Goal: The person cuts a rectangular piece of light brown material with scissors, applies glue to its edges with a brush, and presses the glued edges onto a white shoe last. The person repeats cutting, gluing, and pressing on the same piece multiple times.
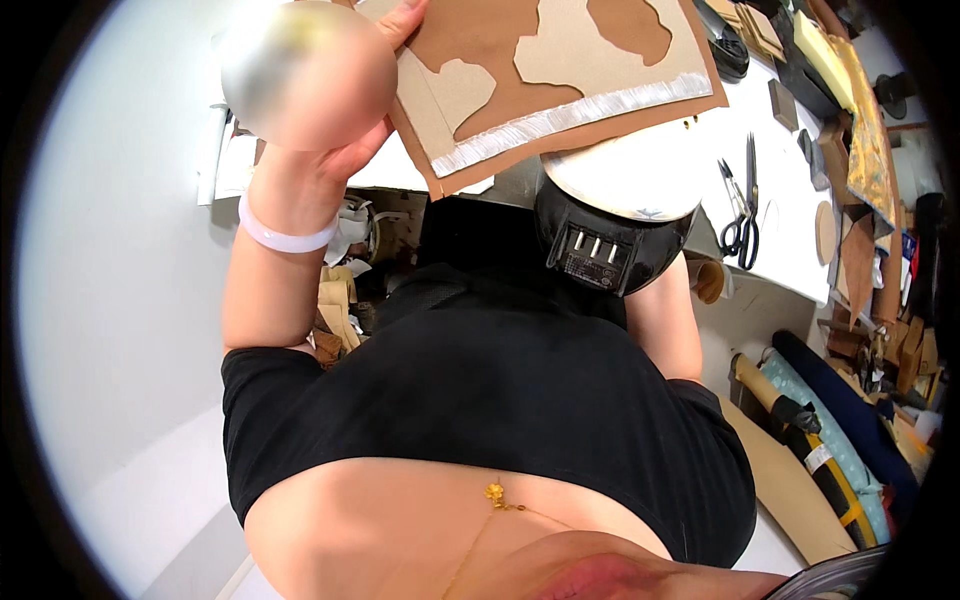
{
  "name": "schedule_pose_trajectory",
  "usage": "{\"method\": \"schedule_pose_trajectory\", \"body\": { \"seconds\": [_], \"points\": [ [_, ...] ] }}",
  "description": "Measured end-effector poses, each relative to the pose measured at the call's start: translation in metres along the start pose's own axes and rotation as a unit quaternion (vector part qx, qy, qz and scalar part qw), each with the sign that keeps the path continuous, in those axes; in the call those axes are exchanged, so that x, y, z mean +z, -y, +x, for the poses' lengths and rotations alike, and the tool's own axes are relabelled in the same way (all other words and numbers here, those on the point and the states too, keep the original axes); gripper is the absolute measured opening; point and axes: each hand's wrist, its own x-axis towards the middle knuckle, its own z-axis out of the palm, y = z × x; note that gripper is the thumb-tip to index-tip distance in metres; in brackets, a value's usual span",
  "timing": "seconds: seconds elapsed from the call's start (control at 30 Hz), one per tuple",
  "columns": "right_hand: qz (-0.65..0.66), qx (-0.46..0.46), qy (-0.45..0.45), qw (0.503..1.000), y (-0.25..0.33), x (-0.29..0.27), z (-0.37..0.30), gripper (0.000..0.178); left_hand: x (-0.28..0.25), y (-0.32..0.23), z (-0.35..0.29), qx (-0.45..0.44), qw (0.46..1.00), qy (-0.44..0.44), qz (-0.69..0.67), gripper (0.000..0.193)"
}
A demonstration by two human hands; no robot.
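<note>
My left hand (350,115), partly blurred, grips the left edge of a brown leather-like panel (540,55) and holds it tilted above the table. Irregular beige sheet pieces (590,60) lie on the panel's face. Along its near edge runs a streaky whitish strip (570,125). Just below the panel is a round black appliance (610,240) with a pale, flat top (630,175) and slots in its side. My right forearm (665,320) goes up behind this appliance, which hides my right hand.
Black-handled scissors (745,225) lie on the white table (790,250) at the right. Beyond them are dark blocks (783,105) and leather scraps (857,265). Rolls of material (830,420) lean at the lower right. A white wall (110,250) stands close on the left.
</note>
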Motion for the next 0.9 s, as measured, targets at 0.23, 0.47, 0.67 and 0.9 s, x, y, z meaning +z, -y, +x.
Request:
{"method": "schedule_pose_trajectory", "body": {
  "seconds": [0.23,0.47,0.67,0.9],
  "points": [
    [0.029,0.024,0.019,0.999,-0.023,0.007,-0.007,0.071,0.003,-0.015,-0.021,-0.066,0.97,0.122,0.2,0.064],
    [0.033,0.027,0.023,0.999,-0.032,0.009,-0.012,0.072,0.003,-0.022,-0.026,-0.112,0.938,0.14,0.297,0.056],
    [0.036,0.033,0.025,0.999,-0.039,0.012,-0.012,0.073,0.001,-0.018,-0.019,-0.031,0.938,0.13,0.319,0.038],
    [0.049,0.037,0.033,0.998,-0.046,0.016,-0.007,0.073,0.017,-0.018,-0.017,0.059,0.943,0.136,0.297,0.033]
  ]
}}
